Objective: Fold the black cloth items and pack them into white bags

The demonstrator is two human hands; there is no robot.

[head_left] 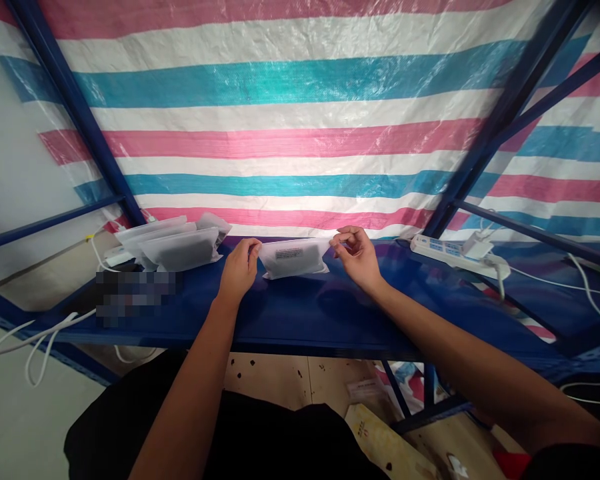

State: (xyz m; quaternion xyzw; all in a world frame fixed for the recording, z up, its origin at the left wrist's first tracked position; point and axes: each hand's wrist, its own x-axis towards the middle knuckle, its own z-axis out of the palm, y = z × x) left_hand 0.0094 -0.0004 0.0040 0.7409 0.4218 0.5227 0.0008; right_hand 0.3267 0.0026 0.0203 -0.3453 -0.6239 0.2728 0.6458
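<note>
A white translucent pouch (294,259) with a dark item inside and a small label stands on the blue metal shelf (300,313), near its back edge. My left hand (239,267) pinches the pouch's left top corner. My right hand (357,255) pinches its right top corner, fingers curled. Both forearms reach forward over the shelf.
A stack of similar white pouches (173,241) lies at the left on the shelf. A white power strip (455,255) with a plugged charger and cables sits at the right. White cables (40,337) hang off the left edge. A striped tarp (290,120) closes the back. Blue frame posts stand at both sides.
</note>
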